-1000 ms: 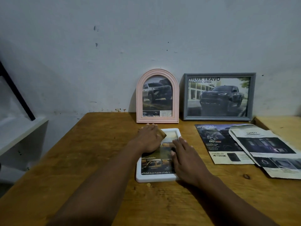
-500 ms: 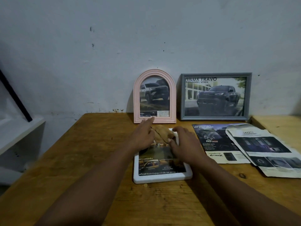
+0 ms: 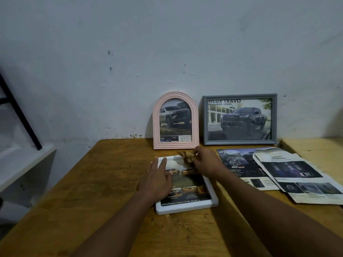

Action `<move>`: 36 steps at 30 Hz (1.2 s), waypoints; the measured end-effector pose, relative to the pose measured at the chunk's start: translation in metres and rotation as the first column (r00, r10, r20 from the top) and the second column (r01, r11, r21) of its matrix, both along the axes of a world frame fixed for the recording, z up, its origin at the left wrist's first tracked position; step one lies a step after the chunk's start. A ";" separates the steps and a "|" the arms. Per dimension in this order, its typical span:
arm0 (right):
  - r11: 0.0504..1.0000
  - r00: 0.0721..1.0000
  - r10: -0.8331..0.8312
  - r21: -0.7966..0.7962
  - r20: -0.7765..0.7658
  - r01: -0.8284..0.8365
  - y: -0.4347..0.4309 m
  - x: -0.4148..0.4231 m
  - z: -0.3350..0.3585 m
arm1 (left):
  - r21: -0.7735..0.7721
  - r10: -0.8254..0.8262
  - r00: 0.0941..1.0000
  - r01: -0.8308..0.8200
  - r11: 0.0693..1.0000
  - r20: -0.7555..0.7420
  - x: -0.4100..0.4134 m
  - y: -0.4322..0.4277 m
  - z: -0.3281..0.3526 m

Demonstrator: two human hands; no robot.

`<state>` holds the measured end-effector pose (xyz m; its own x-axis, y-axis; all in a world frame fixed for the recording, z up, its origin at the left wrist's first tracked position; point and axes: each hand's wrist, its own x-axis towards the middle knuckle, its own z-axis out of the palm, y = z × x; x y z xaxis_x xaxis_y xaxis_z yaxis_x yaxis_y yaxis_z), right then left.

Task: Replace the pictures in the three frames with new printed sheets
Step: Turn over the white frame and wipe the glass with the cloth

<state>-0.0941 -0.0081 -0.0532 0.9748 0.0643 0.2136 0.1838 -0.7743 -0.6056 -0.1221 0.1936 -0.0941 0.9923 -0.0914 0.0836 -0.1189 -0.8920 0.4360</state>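
Observation:
A white frame (image 3: 187, 207) lies flat on the wooden table (image 3: 104, 182) with a printed car sheet (image 3: 187, 184) on it. My left hand (image 3: 157, 180) rests flat on the frame's left side, fingers spread. At the frame's far end my right hand (image 3: 205, 162) pinches a small brown crumpled piece (image 3: 185, 156). A pink arched frame (image 3: 175, 120) and a grey rectangular frame (image 3: 240, 119) stand against the wall, each showing a truck picture.
Two loose printed sheets lie right of the white frame: a dark brochure (image 3: 241, 164) and a crumpled safety sheet (image 3: 300, 175) overlapping it. A white shelf (image 3: 22, 164) with a black bar stands to the left. A lighter second tabletop (image 3: 315, 147) adjoins at right.
My right hand has lifted from the sheet to the frame's far end and pinched the brown piece. My left hand slid back onto the frame's left side. The frame has turned slightly.

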 end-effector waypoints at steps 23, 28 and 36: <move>0.949 0.983 -0.097 -0.311 -0.155 0.044 -0.047 -0.132 0.036 | 0.151 0.148 0.989 -0.149 0.977 0.019 -0.048 -0.005 0.018; 0.974 0.956 -0.131 -0.214 -0.262 0.075 -0.002 -0.090 0.030 | 0.065 0.206 0.976 -0.211 0.975 0.066 -0.037 -0.004 0.014; 0.945 0.886 -0.324 -0.065 -0.331 0.321 0.026 -0.061 0.005 | -0.040 0.257 0.950 -0.254 0.966 0.180 -0.044 -0.005 -0.004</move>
